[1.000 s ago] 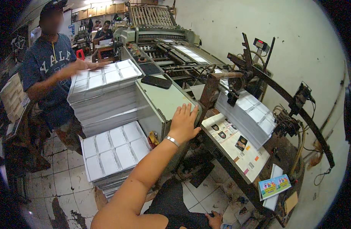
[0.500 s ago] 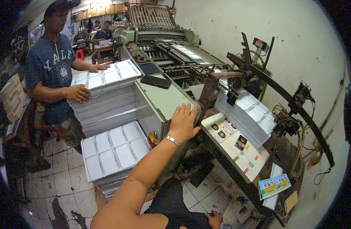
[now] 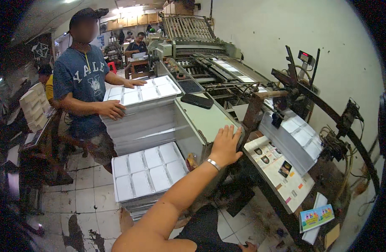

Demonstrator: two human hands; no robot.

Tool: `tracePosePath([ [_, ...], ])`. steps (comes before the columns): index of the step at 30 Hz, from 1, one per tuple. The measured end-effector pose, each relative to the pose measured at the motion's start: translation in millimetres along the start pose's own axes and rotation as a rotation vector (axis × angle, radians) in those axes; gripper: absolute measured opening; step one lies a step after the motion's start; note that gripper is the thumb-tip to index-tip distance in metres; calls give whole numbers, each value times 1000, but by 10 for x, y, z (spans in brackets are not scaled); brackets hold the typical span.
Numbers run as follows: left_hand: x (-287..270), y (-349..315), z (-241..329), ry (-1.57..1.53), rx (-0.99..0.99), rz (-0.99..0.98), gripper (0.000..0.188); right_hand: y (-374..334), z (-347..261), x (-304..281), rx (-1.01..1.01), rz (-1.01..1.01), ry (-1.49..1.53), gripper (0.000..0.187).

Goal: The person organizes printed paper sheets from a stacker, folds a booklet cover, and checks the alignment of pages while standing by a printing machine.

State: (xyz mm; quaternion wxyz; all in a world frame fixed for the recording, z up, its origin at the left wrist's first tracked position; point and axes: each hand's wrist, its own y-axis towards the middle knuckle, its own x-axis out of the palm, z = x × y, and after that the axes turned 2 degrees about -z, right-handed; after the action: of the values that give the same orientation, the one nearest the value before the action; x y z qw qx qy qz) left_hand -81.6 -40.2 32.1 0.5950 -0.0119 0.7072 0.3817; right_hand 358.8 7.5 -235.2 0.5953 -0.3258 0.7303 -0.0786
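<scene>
You are resting your spread, empty left hand on the cabinet, your right hand being too cropped to tell, while a tall stack and a low stack are standing already piled alongside, a third stack apparently remaining at the machine.

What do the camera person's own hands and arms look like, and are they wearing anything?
The left hand has no glove. Around its wrist is a shiny, narrow, silver-coloured wristband. No sleeve shows on the left arm. Only a bit of the right hand shows at the bottom edge; I see no glove there, but can't tell what that wrist wears.
</scene>
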Motion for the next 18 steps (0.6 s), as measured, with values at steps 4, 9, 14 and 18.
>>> tracePosePath([
  [4,-97,25,58,-19,5,-32,102,133,130,35,14,-40,3,72],
  [9,-85,56,66,40,10,-37,116,353,356,252,-75,-76,-84,76],
  [14,-183,124,127,-1070,-164,156,116,331,546,211,-116,-93,-202,77],
  [18,-702,83,-257,-2051,-502,560,108,18,54,-112,-80,-85,15,71],
])
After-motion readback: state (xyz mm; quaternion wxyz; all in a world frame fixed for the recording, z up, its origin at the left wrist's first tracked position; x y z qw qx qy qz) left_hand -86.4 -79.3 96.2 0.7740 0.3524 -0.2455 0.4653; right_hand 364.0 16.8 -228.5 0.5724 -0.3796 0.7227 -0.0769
